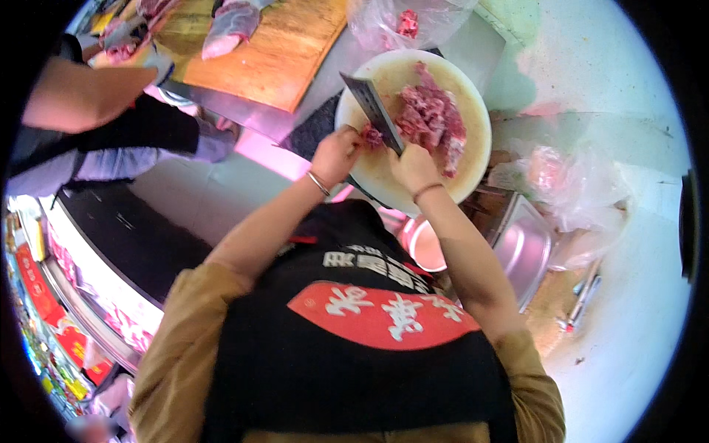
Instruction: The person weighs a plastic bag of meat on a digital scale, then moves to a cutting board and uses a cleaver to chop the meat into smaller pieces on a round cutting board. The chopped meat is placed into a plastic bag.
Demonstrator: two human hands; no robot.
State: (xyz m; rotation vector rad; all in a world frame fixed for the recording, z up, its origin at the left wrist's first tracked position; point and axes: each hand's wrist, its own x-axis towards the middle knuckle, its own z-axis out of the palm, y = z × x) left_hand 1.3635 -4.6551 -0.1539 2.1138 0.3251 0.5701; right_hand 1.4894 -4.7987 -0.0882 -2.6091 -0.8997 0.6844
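On a round white chopping board (368,180) lies a heap of raw, bony meat pieces (432,113). My right hand (414,169) grips the handle of a cleaver (374,111), its dark blade slanting up and left across the board. Left of the blade, my left hand (337,155) has its fingers on a small piece of raw meat (371,134) near the board's edge. The blade stands between that small piece and the heap. My palm hides how the cleaver's handle is held.
Upper left, a wooden cutting board (271,55) bears a wrapped piece of meat (232,27). A co-worker's arm (91,97) reaches in at left. A clear plastic bag with meat (409,23) lies beyond the round board. At right are a metal pan (523,249) and plastic bags (581,188).
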